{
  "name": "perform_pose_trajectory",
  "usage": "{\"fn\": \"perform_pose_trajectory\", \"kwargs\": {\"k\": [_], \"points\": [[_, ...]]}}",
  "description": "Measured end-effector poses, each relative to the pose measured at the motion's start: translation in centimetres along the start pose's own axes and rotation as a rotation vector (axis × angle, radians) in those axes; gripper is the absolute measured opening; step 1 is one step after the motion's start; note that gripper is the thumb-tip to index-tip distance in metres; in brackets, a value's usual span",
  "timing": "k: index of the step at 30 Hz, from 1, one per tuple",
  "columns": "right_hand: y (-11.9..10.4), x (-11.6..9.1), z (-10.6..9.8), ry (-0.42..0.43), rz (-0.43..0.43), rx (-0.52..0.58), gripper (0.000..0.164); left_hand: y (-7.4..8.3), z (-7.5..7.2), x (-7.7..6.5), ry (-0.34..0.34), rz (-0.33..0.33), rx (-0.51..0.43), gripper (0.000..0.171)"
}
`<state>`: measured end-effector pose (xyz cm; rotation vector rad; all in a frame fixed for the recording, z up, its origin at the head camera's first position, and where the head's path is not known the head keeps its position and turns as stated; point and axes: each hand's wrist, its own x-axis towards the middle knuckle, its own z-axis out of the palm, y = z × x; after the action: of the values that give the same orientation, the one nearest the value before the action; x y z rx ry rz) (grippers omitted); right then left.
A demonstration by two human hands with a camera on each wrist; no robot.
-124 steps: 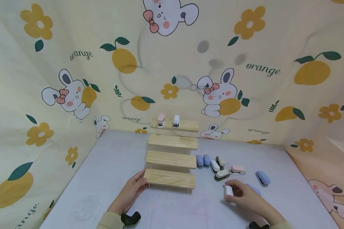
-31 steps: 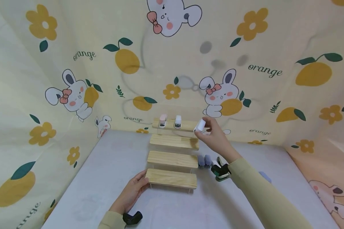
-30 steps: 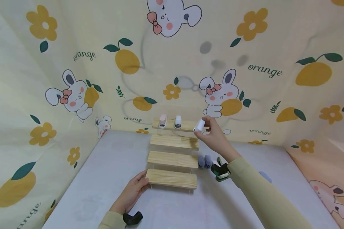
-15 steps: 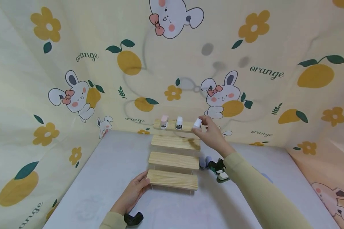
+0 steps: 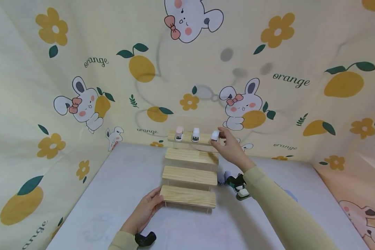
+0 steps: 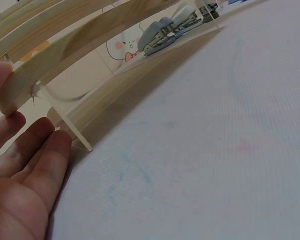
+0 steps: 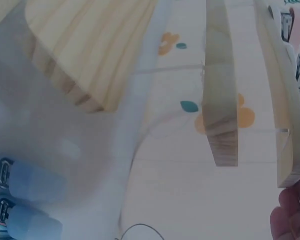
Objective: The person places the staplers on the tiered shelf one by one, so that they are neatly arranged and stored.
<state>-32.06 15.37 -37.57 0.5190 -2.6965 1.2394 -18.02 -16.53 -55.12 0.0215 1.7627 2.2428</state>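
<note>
Head view shows your right hand [image 5: 232,148] pinching a white stapler [image 5: 215,135] at the right end of the top board [image 5: 203,138]; whether it touches wood, you cannot tell. Your left hand [image 5: 146,210] grips the lowest board [image 5: 188,196] by its left end. A pink stapler [image 5: 179,133] and another white stapler [image 5: 196,134] stand on the top board; two blue staplers [image 7: 37,182] sit on the surface [image 5: 112,180].

The left arm [image 5: 123,240] enters low and reaches forward, its left grip [image 5: 144,211] angled inward, fingers [image 6: 56,155] bent and pinching. The right arm [image 5: 284,208] stretches long and diagonally toward the middle, raised and farther forward than the left, and the right grip [image 5: 232,149] pinches between thumb and bent forefinger.
</note>
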Motion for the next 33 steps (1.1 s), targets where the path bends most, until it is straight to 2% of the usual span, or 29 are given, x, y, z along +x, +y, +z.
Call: {"fn": "perform_pose_trajectory", "kwargs": {"k": [13,24,28,33], "points": [[0.7,0.0,-0.1,-0.035,-0.020,0.028,0.071,0.0,0.1,0.0,-0.007,0.002,-0.007,0.071],[0.6,0.0,-0.4,-0.106,0.001,0.053,0.072,0.1,0.1,0.0,0.006,0.002,-0.001,0.072],[1.0,-0.5,-0.8,-0.122,0.016,0.100,0.073,0.1,0.2,-0.1,0.004,0.004,0.002,0.072],[1.7,-1.8,-1.3,-0.087,0.008,0.114,0.069,0.1,0.2,-0.1,0.004,0.003,0.005,0.071]]}}
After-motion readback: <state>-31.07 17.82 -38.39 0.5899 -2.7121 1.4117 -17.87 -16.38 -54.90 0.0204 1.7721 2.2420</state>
